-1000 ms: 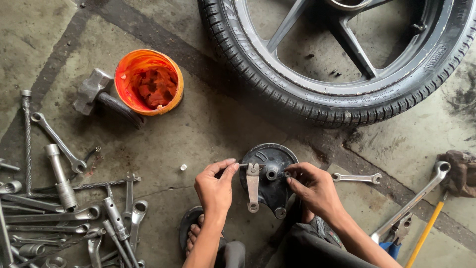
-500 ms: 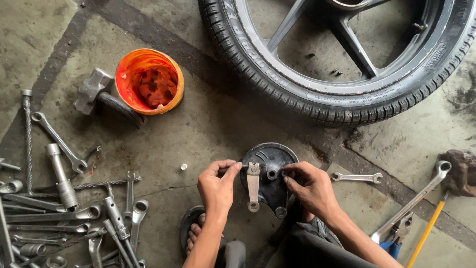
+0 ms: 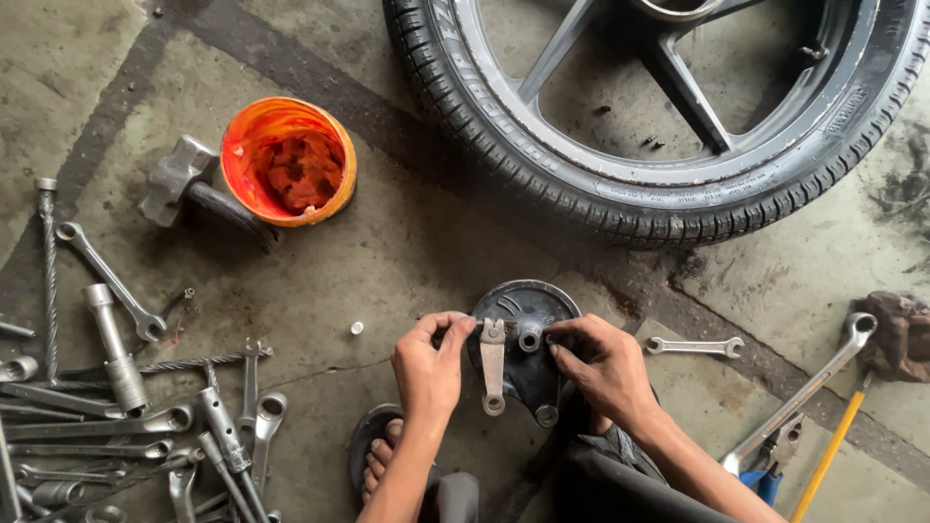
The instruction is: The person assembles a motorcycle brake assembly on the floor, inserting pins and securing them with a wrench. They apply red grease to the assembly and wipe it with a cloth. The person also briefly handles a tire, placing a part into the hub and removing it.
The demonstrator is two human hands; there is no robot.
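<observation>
A round black brake plate point(image 3: 531, 302) stands on the concrete floor in front of me, with a grey metal lever arm point(image 3: 493, 366) hanging down its face. My left hand point(image 3: 430, 366) pinches the top of that lever at the plate's left side. My right hand point(image 3: 604, 363) holds the plate's right side, fingertips near the centre hub point(image 3: 529, 340). Both hands touch the part.
A motorcycle wheel with tyre point(image 3: 620, 184) lies at the top. An orange tub of red grease point(image 3: 288, 160) and a hammer point(image 3: 184, 184) sit at upper left. Several spanners and sockets point(image 3: 126, 407) spread at the left. A small spanner point(image 3: 694, 345) and a large wrench point(image 3: 804, 392) lie right. A small white nut point(image 3: 356, 328) lies nearby.
Both hands have stayed on the brake plate with only slight finger movement at the lever's top. Nothing else has moved.
</observation>
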